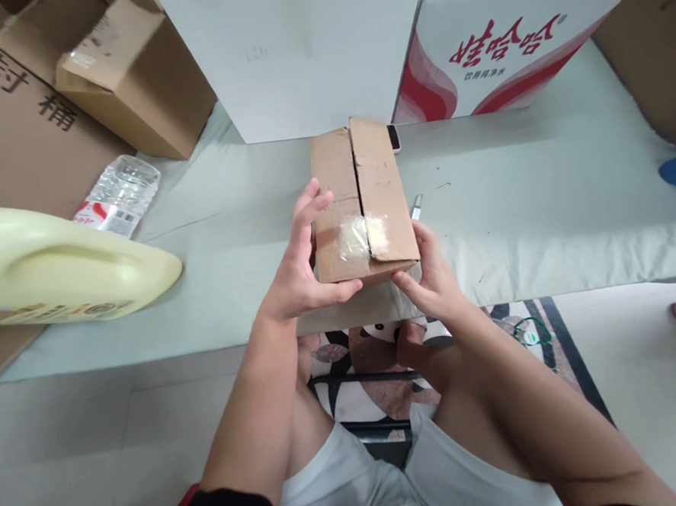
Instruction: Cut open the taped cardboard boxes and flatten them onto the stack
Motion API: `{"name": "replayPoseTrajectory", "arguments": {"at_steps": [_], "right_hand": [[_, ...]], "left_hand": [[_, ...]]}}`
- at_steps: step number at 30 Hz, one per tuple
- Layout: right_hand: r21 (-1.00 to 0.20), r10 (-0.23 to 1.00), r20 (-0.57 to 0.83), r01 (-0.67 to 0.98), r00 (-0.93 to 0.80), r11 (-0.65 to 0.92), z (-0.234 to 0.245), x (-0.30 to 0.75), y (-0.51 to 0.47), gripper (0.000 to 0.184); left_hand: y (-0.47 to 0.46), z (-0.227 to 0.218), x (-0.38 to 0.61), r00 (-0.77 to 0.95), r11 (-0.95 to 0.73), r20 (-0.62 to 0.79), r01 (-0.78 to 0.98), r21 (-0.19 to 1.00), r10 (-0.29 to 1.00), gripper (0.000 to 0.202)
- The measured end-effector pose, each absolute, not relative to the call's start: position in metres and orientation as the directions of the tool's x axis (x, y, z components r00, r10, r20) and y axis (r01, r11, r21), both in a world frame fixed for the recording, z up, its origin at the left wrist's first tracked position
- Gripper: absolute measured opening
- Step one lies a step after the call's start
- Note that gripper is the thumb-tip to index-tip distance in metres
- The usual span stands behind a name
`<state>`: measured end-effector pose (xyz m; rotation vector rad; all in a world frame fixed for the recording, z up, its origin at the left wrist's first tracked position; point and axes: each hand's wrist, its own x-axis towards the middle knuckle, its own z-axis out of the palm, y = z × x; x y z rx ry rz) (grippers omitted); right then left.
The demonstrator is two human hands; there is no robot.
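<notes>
Brown cardboard is forming a small oblong box (333,165), its flaps leaving a dark seam and its near end wearing crinkled, shiny tape (353,239). The left hand (299,270) and right hand (431,270) are grasping it from opposite sides, by the front edge of a smooth, pale green cloth (232,193). A ribbed, clear plastic bottle (129,183) is lying near a rounded, pale yellow jug (67,267).

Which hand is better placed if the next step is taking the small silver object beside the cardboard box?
Probably the right hand, at the near right corner of the cardboard box, close to the silver object. The left hand is on the box's opposite side.
</notes>
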<state>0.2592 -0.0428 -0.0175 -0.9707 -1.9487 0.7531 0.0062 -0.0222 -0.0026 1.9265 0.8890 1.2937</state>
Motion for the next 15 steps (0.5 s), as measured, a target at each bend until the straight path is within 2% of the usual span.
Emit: {"name": "replayPoseTrajectory", "arguments": {"at_steps": [4,8,12,14,15], "right_hand": [[-0.817,0.874,0.344,0.349,-0.342,0.458,-0.022,0.258,-0.044,0.075],[-0.87,0.924,0.27,0.343,-0.273,0.355,-0.027,0.255,-0.044,0.066],[-0.907,0.961,0.203,0.335,-0.187,0.257,-0.031,0.255,-0.04,0.061],[-0.915,0.974,0.158,0.347,-0.16,0.205,-0.03,0.257,-0.038,0.059],[-0.913,0.978,0.138,0.362,-0.156,0.186,-0.03,0.257,-0.037,0.057]], "left_hand": [[-0.019,-0.003,0.005,0.222,-0.599,0.557,0.249,0.761,0.8,0.097],[-0.014,-0.006,0.009,-0.038,-0.554,0.564,0.138,0.821,0.825,0.066],[-0.011,-0.001,0.017,-0.506,-0.42,0.352,-0.023,0.907,0.787,0.043],[-0.01,0.008,0.019,-0.623,-0.38,0.177,-0.208,0.901,0.762,0.041],[-0.01,0.013,0.019,-0.629,-0.35,0.084,-0.313,0.883,0.773,0.041]]}}
